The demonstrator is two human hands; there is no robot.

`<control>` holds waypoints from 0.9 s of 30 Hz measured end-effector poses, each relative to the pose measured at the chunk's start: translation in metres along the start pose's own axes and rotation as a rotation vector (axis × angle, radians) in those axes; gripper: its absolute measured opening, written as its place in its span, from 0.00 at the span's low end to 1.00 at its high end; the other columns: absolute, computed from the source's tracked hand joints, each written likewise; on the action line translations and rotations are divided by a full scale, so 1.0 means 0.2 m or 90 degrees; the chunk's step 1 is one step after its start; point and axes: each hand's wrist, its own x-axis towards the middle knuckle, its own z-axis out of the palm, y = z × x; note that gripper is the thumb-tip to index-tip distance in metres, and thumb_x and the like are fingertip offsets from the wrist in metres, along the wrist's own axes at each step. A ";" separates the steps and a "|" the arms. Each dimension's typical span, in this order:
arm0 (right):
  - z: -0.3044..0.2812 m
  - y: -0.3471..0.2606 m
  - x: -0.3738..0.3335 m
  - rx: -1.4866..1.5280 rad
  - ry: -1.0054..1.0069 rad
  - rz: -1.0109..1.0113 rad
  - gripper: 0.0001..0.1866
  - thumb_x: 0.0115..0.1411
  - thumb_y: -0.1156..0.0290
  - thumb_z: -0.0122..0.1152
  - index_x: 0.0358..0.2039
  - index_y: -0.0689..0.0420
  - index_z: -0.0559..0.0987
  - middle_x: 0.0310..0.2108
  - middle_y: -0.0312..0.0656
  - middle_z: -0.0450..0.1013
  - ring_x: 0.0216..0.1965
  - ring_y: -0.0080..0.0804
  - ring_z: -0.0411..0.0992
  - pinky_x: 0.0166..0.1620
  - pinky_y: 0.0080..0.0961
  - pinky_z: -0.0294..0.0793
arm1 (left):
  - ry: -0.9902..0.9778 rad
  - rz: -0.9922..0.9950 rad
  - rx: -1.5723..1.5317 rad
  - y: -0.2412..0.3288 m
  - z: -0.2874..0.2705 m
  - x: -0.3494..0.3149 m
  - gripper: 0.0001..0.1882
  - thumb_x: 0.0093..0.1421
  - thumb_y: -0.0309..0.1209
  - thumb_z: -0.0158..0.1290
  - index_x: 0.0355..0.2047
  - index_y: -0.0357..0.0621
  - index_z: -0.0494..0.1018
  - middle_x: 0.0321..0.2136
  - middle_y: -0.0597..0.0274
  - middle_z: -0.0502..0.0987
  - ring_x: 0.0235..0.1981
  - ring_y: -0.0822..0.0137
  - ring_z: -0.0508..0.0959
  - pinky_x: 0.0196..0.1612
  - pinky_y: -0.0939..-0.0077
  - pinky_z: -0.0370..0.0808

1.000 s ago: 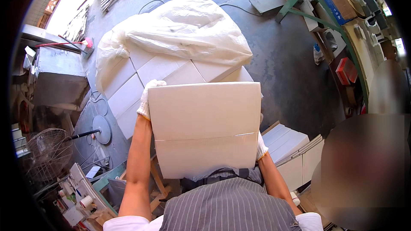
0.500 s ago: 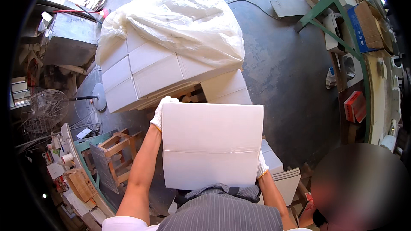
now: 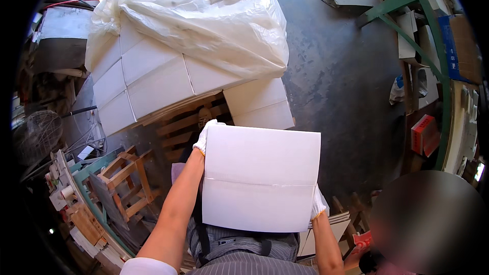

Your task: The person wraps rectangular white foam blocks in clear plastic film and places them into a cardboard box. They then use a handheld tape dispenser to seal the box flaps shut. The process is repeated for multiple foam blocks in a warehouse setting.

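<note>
A white cardboard box (image 3: 261, 173) is held in front of my body, with a seam running across its top face. My left hand (image 3: 208, 135), in a white knitted glove, grips its far left corner. On the right side, my gloved right hand (image 3: 318, 204) holds the nearer part of the edge. The box hides most of the fingers of both hands. Just beyond it, a lower white box (image 3: 260, 103) sits beside a large stack of white boxes (image 3: 158, 79), partly covered by a translucent plastic sheet (image 3: 204, 15).
Wooden pallet slats (image 3: 178, 127) show between stack and held box. A wooden frame (image 3: 130, 178) and a wire fan (image 3: 41, 132) stand left. Along the right runs a green-framed bench (image 3: 444, 117). Near right are flat white panels (image 3: 331, 231) and another person, blurred (image 3: 428, 219).
The view has shifted toward the stack, which looks larger and farther left. More pallet slats show. Both hands keep hold of the box, now slightly right and lower in view.
</note>
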 end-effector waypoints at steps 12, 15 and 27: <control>0.17 -0.21 0.87 -0.128 -0.112 -0.038 0.25 0.72 0.47 0.41 0.53 0.53 0.73 0.46 0.33 0.73 0.43 0.22 0.73 0.47 0.22 0.76 | 0.162 0.126 -0.076 0.21 -0.38 0.54 0.17 0.65 0.47 0.50 0.34 0.46 0.74 0.28 0.61 0.78 0.30 0.60 0.77 0.35 0.60 0.77; 0.23 -0.28 1.06 -0.143 -0.130 -0.024 0.26 0.71 0.45 0.41 0.53 0.53 0.73 0.45 0.33 0.74 0.43 0.22 0.73 0.47 0.22 0.76 | 0.049 0.148 -0.095 0.27 -0.59 0.75 0.16 0.65 0.46 0.51 0.34 0.46 0.74 0.28 0.61 0.78 0.31 0.60 0.78 0.35 0.61 0.77; 0.20 -0.41 2.10 -0.478 -0.052 -0.156 0.29 0.71 0.49 0.37 0.56 0.60 0.72 0.52 0.46 0.74 0.50 0.30 0.70 0.55 0.30 0.67 | 0.125 0.261 0.112 0.43 -0.51 1.16 0.19 0.69 0.38 0.43 0.53 0.42 0.71 0.48 0.53 0.78 0.50 0.57 0.77 0.53 0.62 0.74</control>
